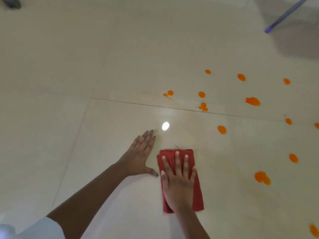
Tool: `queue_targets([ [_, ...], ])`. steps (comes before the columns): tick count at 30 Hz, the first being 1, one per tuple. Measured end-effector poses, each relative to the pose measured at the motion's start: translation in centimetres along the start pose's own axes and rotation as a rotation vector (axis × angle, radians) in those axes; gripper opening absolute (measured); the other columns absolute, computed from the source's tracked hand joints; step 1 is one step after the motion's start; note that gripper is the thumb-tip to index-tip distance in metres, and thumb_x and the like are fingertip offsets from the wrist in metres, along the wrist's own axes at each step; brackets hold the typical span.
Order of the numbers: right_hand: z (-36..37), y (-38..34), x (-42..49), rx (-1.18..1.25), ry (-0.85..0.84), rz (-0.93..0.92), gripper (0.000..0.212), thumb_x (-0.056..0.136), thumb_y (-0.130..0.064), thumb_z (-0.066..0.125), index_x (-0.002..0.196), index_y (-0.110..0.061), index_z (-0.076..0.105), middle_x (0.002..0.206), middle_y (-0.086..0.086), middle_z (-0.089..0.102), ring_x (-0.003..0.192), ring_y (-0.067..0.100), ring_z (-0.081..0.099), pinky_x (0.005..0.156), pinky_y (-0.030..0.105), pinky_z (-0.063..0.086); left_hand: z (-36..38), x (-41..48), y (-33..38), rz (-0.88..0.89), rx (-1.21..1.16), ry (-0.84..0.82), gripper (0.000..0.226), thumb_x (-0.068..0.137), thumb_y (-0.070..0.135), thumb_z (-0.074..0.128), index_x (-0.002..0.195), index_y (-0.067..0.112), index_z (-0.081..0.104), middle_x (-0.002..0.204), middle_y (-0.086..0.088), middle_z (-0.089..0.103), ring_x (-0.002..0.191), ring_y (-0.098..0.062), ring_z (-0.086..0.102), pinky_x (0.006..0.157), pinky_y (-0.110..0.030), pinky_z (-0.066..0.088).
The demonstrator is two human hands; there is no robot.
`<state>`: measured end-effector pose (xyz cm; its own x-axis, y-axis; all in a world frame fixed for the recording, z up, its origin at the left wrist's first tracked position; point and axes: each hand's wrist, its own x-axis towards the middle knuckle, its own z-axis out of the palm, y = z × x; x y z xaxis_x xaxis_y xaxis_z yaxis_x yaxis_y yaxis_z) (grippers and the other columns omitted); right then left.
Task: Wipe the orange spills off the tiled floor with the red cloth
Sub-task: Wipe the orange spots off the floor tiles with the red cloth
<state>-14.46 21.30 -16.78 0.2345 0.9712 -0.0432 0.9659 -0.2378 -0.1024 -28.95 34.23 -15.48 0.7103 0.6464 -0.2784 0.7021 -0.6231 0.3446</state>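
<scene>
The red cloth (180,180), folded into a long pad, is pressed flat to the tiled floor (86,66) under the right hand (178,183), whose fingers (177,161) are spread wide over the fabric rather than closed around it. The left hand (139,157) is laid open and flat on the bare tile just left of the cloth, its thumb nearly touching the cloth's edge, and nothing is held in it; it appears to be used as a brace. The orange spills (252,101) are scattered to the right and farther away, across both sides of a grout line (138,104); the nearest drop (222,129) lies beyond and to the right of the cloth, and none is yet under it. The step in hand is judged to be the first sweep toward the drops. It would be done well if the pad were kept flat under an even palm, pushed outward over one drop at a time and then drawn back, so that the liquid is gathered rather than smeared; a clean face should be turned down once the fabric is soaked, and the grout line given extra attention. A blue rod (284,14) is seen at the far right. No brand, label or writing can be read anywhere.
</scene>
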Motion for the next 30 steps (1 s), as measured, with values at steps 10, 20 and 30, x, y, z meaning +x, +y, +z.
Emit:
queue_targets([
  [10, -1.7, 8.4, 5.0, 0.015, -0.005, 0.249, 0.053, 0.091, -0.046, 0.025, 0.144, -0.039, 0.026, 0.153, 0.005, 0.028, 0.140, 0.035, 0.023, 0.107, 0.061, 0.023, 0.8, 2.3, 4.9, 0.050, 0.074, -0.033, 0.130, 0.054, 0.095, 0.029, 0.145, 0.008, -0.004, 0.151, -0.016, -0.016, 0.137, -0.024, -0.024, 0.108, -0.041, -0.017],
  [20, -3.1, 22.0, -2.8, 0.016, -0.065, 0.509, 0.056, 0.089, -0.051, 0.008, 0.144, -0.044, 0.004, 0.158, 0.001, 0.008, 0.144, 0.027, 0.006, 0.110, 0.058, 0.018, 2.2, 5.4, 9.0, 0.199, 0.169, -0.058, 0.124, 0.058, 0.093, 0.033, 0.145, 0.008, 0.012, 0.154, -0.016, 0.005, 0.140, -0.027, -0.007, 0.108, -0.045, -0.002],
  [30, -3.1, 21.5, -6.3, 0.062, -0.011, 0.289, 0.051, 0.091, -0.042, 0.030, 0.142, -0.044, 0.027, 0.153, 0.000, 0.026, 0.140, 0.031, 0.022, 0.108, 0.057, 0.026, 3.9, 7.2, 14.9, 0.223, 0.220, -0.084, 0.118, 0.049, 0.096, 0.025, 0.141, 0.033, -0.014, 0.145, 0.009, -0.036, 0.133, -0.021, -0.033, 0.099, -0.062, -0.017],
])
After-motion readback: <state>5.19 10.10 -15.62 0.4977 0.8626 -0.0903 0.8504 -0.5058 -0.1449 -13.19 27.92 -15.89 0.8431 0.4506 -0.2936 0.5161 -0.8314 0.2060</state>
